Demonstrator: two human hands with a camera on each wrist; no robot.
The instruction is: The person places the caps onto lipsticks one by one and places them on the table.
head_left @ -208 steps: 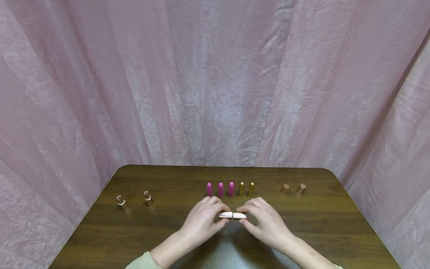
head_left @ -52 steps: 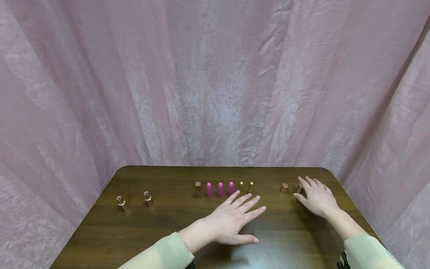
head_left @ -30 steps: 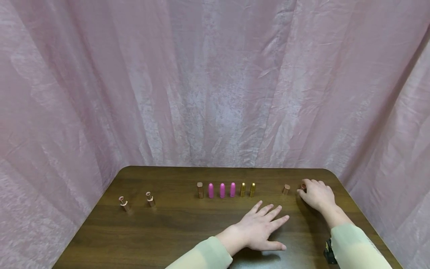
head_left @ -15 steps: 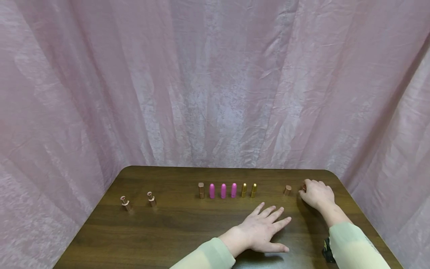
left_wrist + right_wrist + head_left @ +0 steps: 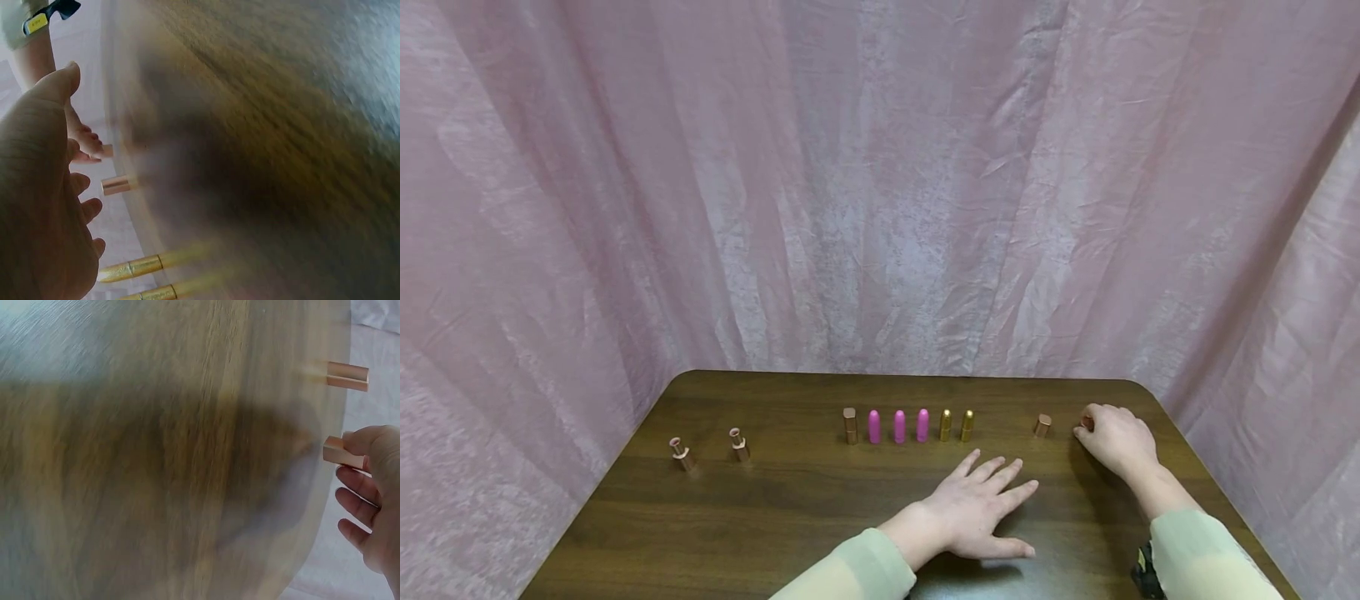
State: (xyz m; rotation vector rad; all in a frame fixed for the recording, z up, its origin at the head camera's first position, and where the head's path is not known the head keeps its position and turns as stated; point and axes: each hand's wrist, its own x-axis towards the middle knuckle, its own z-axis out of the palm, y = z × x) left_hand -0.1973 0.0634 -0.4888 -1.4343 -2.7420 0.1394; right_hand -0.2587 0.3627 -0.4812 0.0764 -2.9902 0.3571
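My right hand [image 5: 1118, 437] pinches a rose-gold lipstick cap [image 5: 334, 451] between thumb and index finger at the table's right. Whether this cap still touches the wood I cannot tell. To its left stands a second rose-gold cap [image 5: 1042, 426]. My left hand [image 5: 966, 512] is spread palm down over the middle of the table, holding nothing. Two uncapped lipstick tubes, a left one [image 5: 682, 454] and a right one [image 5: 739, 445], stand on the left side with hollow tops showing.
A row stands at the back middle: one capped rose-gold lipstick [image 5: 850, 426], three pink bullet-shaped pieces [image 5: 899, 427] and two gold ones [image 5: 945, 426]. The brown wooden table [image 5: 790, 508] has rounded far corners. Pink curtains [image 5: 880, 208] hang behind it.
Earlier, both hands held a lipstick tube end to end; a capped lipstick now stands left of the pink pieces. My right hand has gone right and gripped a cap. The left hand has spread open.
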